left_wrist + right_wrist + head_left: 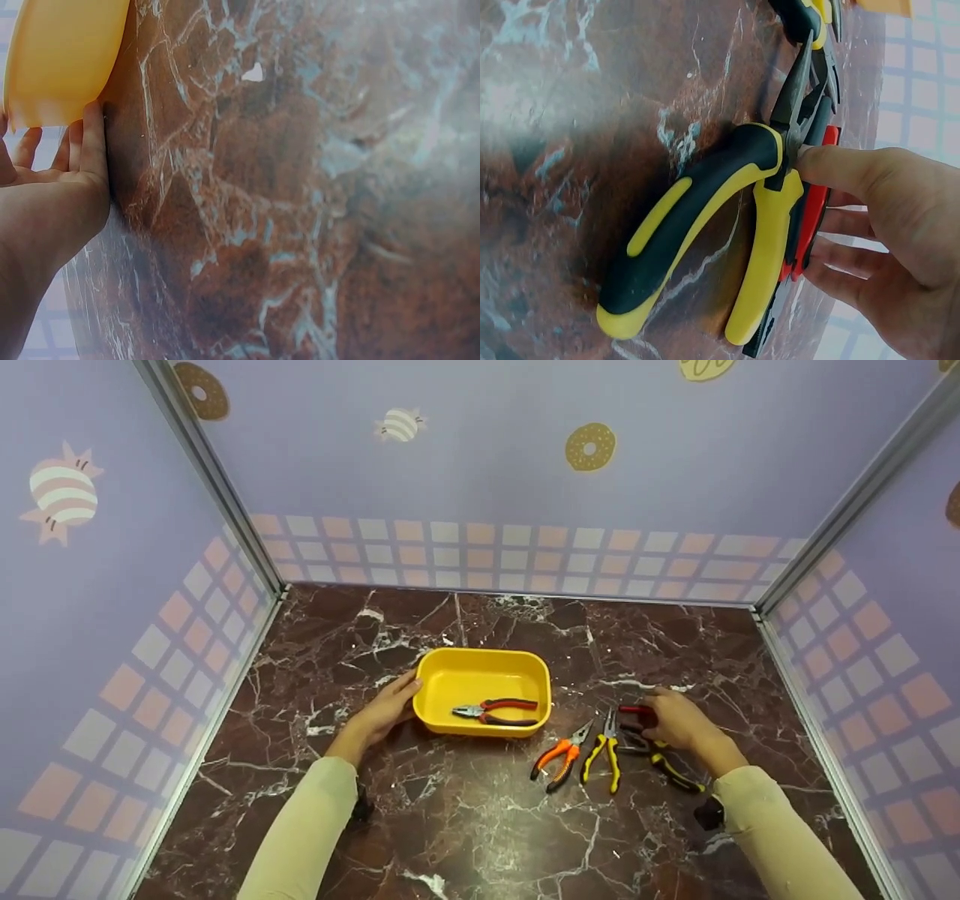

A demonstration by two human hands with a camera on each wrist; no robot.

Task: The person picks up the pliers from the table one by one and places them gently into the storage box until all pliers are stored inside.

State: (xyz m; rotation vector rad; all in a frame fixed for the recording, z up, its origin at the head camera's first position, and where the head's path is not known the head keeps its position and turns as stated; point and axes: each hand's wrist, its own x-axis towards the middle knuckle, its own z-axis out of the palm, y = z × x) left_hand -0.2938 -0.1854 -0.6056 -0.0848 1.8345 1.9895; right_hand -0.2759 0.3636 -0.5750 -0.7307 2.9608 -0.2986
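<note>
At the left end of a yellow plastic bin, my left hand rests its fingers against the outer wall, fingertips up at the rim. Inside the bin lie pliers with red and black handles. My right hand grips another pair of red-handled pliers, partly hidden by its fingers. Its thumb lies close to the pivot of yellow-and-black pliers, which overlap the red-handled pair. Left of this hand are orange-and-black long-nose pliers and a second yellow-and-black pair.
Dark red marbled tabletop carries all the tools. Lilac panels with printed sweets and checks enclose the back and both sides, joined by metal corner rails.
</note>
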